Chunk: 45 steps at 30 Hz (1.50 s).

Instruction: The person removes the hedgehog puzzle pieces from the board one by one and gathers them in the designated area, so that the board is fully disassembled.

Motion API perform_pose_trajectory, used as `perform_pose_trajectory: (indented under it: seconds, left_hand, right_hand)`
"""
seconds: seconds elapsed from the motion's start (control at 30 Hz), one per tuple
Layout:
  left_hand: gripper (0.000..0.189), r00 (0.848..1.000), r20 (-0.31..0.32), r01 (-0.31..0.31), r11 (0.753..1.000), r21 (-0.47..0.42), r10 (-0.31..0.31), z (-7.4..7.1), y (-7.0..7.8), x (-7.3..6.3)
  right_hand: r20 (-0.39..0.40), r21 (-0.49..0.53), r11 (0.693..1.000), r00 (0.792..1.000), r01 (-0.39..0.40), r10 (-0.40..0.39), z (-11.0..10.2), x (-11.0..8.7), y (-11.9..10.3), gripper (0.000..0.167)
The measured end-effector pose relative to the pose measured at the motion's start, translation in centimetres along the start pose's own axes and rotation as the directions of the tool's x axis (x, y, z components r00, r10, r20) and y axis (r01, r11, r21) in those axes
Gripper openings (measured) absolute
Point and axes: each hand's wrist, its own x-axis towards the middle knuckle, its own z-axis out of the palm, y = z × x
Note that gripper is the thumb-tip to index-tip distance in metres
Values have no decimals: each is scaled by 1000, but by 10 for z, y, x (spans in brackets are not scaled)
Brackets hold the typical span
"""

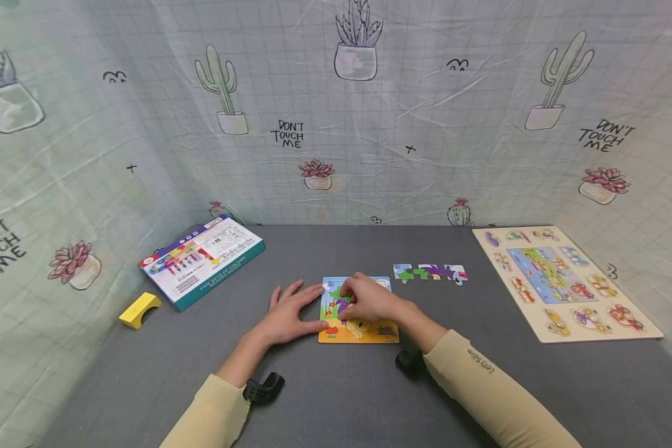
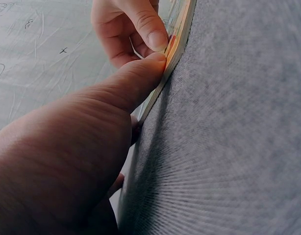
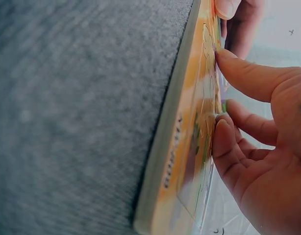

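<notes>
- Right hand (image 1: pixel 372 300): over the puzzle board, thumb and fingers curled, pinching a purple-and-green puzzle piece (image 1: pixel 343 306) at the board's surface.
- Left hand (image 1: pixel 285 316): grip released, fingers spread, thumb touching the board's left edge.
- Puzzle board (image 1: pixel 353 339): flat on the grey table (image 1: pixel 325 410), centre, between the hands; orange lower part, blue top. Small dark print at its lower right, too blurred to read.
- Three loose pieces (image 1: pixel 432 272): in a row on the table, just beyond the board to the right; green, purple, blue bits.
- Box (image 1: pixel 204 261): far left, lying flat, white face, teal side. Side text reads "FIVE SETS OF COLUMN", second line ends "BOXES", word before it unclear. Face print and a barcode too small to read.
- Yellow block (image 1: pixel 140 308): arch-shaped, near the box's close corner.
- Wooden board (image 1: pixel 539 325): far right, flat, colourful picture shapes round a blue-green central scene.
- Right sleeve (image 1: pixel 493 379): cream, dark lettering, looks like "LetsSlim".
- Backdrop (image 1: pixel 369 112): gridded cloth, potted cacti and succulents, "DON'T TOUCH ME" repeated.
</notes>
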Motion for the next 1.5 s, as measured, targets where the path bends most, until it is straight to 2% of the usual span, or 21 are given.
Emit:
perform_pose_trajectory:
  seconds: [0.5, 0.7, 0.97, 1.5]
  left_hand:
    - [76, 1000, -3, 10, 1000, -5, -10, 1, -1, -1]
    - [75, 1000, -7, 2, 1000, -13, -2, 0, 0, -1]
    - [76, 1000, -3, 5, 1000, -5, -5, -2, 3, 0]
    - [77, 1000, -6, 19, 1000, 10, -19, 0, 2, 2]
  right_hand:
    - [-78, 95, 995, 996, 42, -35, 3, 0, 1, 20]
    - [-73, 114, 991, 996, 65, -57, 3, -1, 2, 19]
    - [-67, 183, 982, 997, 54, -42, 3, -2, 3, 17]
    - [-72, 247, 967, 997, 53, -36, 3, -2, 7, 14]
